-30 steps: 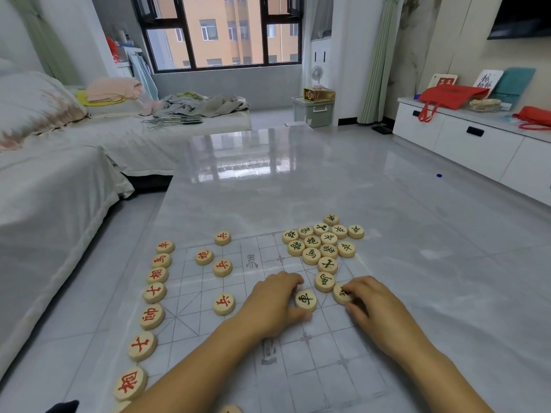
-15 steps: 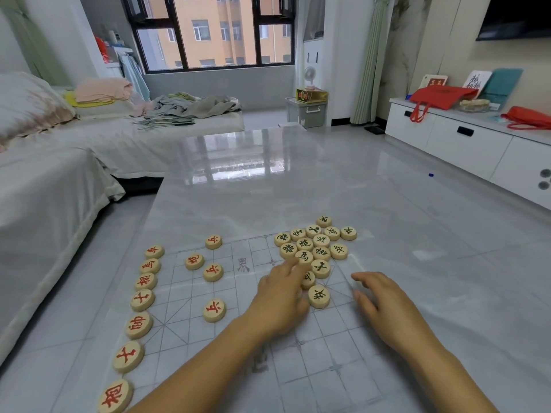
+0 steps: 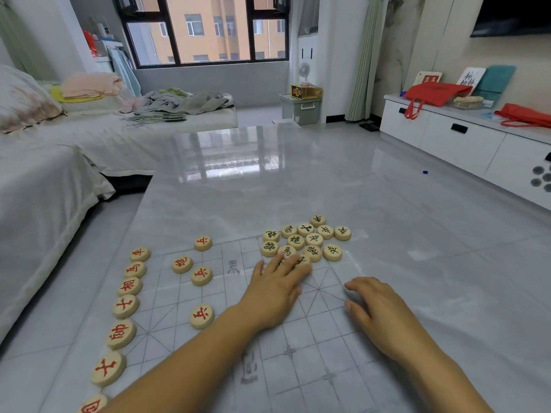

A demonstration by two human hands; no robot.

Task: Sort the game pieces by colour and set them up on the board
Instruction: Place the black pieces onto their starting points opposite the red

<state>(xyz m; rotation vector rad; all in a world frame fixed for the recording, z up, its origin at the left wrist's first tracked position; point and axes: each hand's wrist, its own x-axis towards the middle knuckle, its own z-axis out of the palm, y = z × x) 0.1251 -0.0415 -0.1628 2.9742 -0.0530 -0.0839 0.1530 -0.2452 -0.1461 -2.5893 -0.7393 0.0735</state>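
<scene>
A clear plastic board (image 3: pixel 316 332) with a printed grid lies on the grey table. Round wooden pieces with red characters (image 3: pixel 120 333) stand in a column along its left edge, and several more red ones (image 3: pixel 202 316) sit on the grid. A cluster of black-character pieces (image 3: pixel 313 238) lies at the board's far right corner. My left hand (image 3: pixel 275 289) lies flat, its straight fingers pressing on the nearest pieces of that cluster and hiding them. My right hand (image 3: pixel 378 308) rests palm down on the board's right edge, fingers loosely bent, with nothing seen in it.
The glossy grey table (image 3: pixel 268 180) stretches far ahead. A covered sofa (image 3: pixel 44 180) runs along the left. A white cabinet (image 3: pixel 465 141) with red bags stands at the right wall.
My left hand slid forward, pushing the loose black pieces up into the far cluster. My right hand let go of a piece and drew back to the board's right edge.
</scene>
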